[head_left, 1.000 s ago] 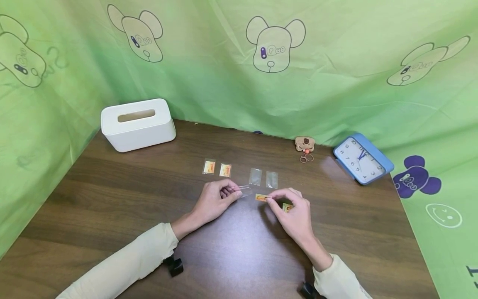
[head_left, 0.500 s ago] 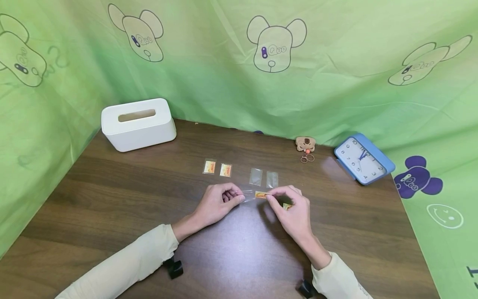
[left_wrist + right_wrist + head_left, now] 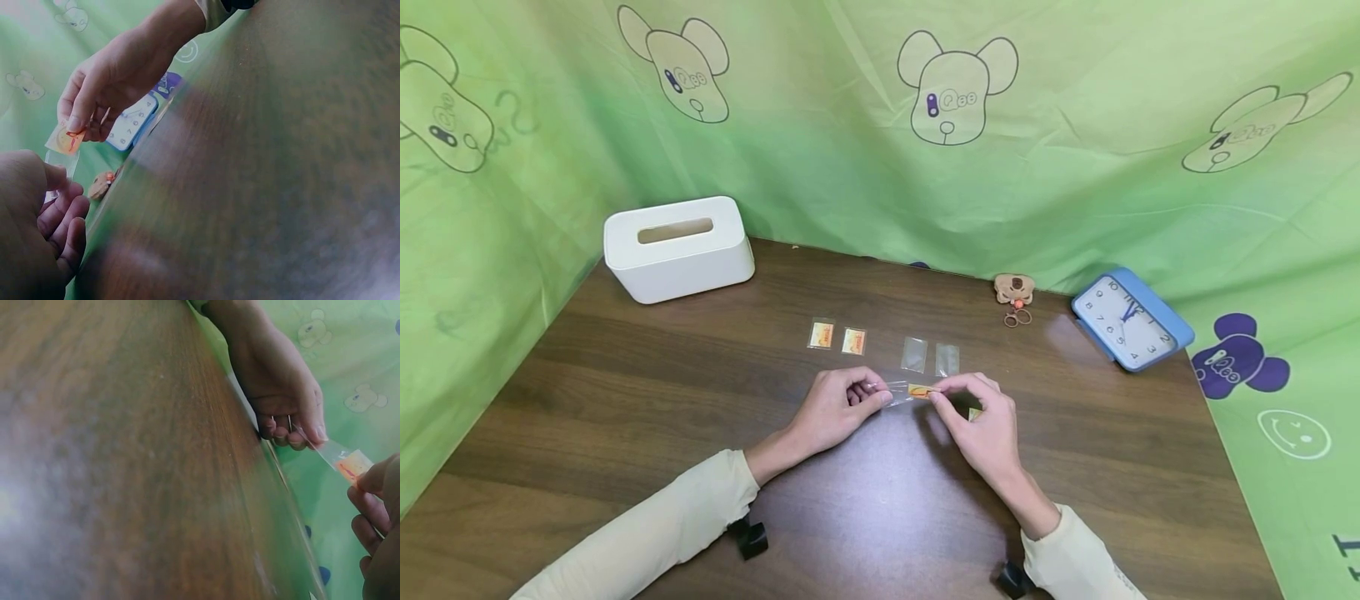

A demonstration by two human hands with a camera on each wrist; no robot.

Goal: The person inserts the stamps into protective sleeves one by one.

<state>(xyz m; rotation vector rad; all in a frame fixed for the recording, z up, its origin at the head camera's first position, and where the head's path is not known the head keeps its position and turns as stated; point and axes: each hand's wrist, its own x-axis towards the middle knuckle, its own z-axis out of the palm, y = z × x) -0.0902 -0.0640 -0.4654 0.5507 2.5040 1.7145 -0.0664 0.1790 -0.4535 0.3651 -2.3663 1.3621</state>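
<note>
In the head view my left hand (image 3: 842, 408) pinches a small clear plastic bag (image 3: 897, 393) above the table. My right hand (image 3: 985, 421) pinches a small orange-and-yellow card (image 3: 919, 391) between thumb and forefinger. The card's left end meets the bag's right end; in the right wrist view the card (image 3: 352, 466) appears to overlap the clear bag (image 3: 329, 450). How deep it sits inside I cannot tell. Thin bright lines show at the left fingers, too fine to make out. Partly behind the right hand lies another yellowish card (image 3: 974, 414).
Two bagged cards, one left (image 3: 821, 335) and one right (image 3: 853, 341), lie beyond the left hand. Two clear bags (image 3: 913, 354) (image 3: 947, 360) lie to their right. Farther back are a white tissue box (image 3: 677, 250), a brown bear keychain (image 3: 1014, 290) and a blue clock (image 3: 1131, 319).
The left hand has turned the bag flatter and its mouth toward the card. My right hand has moved slightly left, bringing the card from apart to meeting the bag.
</note>
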